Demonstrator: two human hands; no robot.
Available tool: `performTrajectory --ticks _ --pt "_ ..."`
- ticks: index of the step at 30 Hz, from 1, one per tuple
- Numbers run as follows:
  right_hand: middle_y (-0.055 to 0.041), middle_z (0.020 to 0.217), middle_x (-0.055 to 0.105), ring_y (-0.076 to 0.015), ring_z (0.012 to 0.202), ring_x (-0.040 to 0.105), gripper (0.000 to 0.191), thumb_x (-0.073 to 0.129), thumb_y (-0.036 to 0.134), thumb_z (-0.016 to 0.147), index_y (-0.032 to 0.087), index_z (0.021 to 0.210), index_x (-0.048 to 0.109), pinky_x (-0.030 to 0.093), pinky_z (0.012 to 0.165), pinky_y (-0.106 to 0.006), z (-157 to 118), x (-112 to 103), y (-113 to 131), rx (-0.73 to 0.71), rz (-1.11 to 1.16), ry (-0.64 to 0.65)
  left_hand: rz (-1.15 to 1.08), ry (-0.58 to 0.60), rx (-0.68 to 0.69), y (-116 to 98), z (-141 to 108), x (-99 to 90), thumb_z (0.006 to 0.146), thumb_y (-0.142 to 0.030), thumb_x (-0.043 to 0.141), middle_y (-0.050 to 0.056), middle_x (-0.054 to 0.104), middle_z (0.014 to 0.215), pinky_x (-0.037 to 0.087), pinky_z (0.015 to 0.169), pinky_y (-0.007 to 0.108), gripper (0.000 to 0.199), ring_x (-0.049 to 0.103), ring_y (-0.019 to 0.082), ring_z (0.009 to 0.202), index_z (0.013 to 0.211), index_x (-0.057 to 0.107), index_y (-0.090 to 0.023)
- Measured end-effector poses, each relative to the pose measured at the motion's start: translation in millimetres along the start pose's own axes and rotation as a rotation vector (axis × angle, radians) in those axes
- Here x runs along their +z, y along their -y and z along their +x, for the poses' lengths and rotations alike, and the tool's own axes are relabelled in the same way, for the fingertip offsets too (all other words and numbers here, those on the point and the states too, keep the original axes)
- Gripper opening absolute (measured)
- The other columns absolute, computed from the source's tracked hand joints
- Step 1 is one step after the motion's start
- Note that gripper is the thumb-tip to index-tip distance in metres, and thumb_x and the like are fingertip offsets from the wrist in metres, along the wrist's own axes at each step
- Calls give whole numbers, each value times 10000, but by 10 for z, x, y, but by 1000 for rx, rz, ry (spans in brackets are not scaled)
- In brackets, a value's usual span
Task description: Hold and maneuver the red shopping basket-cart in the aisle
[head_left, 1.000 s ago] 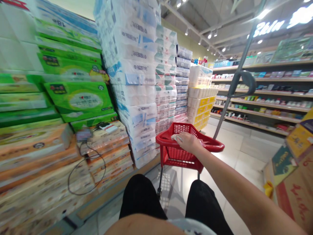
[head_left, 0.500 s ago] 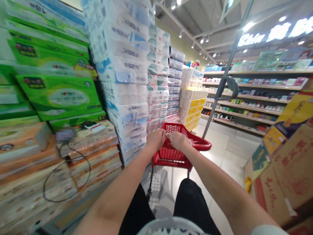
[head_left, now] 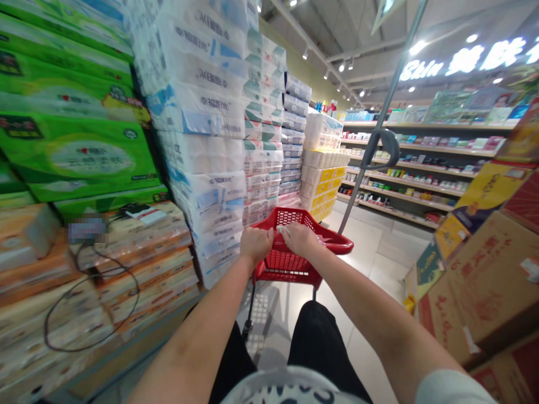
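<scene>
Our left hand (head_left: 256, 244) curls closed over the rear rim of the red shopping cart (head_left: 342, 247) before our knees; our right hand (head_left: 302, 241) closes there too, white tissue (head_left: 282, 229) bunched in it. That tissue could loosen our grip, and veering left could clip the nearby toilet-roll packs (head_left: 219, 196).

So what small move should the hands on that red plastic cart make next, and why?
Probably ease the red plastic shopping cart slightly right: left hand and right hand are on its near edge, white plastic-wrapped packs stand close on its left, and pale floor tiles show to its right.
</scene>
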State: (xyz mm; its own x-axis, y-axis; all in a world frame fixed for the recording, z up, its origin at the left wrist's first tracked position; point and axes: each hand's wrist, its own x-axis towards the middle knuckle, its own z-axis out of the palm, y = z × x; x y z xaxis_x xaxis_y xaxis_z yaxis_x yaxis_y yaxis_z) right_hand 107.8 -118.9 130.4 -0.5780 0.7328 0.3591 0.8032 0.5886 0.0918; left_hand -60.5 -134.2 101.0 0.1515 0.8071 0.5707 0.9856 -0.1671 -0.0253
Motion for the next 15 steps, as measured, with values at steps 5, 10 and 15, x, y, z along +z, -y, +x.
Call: performTrajectory --ticks 5,10,15 --pt "-114 1277 570 -237 1142 516 408 376 331 971 204 1345 479 404 981 -380 -250 68 35 -270 -7 -138 10 -5 6 27 -8 8 978 -392 123 149 730 786 401 719 343 704 675 217 744 789 745 -122" --pt "-130 1143 635 -240 1046 574 391 315 378 986 184 1191 585 420 924 -380 -233 91 86 131 21 -157 1 6 -26 -1 4 7 974 -394 144 151 732 805 397 737 348 684 676 219 771 798 746 -122" --pt "-148 1006 678 -238 917 641 494 235 419 999 158 1020 654 464 819 -365 -10 -12 21 306 87 86 -19 19 -24 -31 15 -12 970 -384 151 150 734 816 400 744 353 675 676 224 775 806 752 -126"
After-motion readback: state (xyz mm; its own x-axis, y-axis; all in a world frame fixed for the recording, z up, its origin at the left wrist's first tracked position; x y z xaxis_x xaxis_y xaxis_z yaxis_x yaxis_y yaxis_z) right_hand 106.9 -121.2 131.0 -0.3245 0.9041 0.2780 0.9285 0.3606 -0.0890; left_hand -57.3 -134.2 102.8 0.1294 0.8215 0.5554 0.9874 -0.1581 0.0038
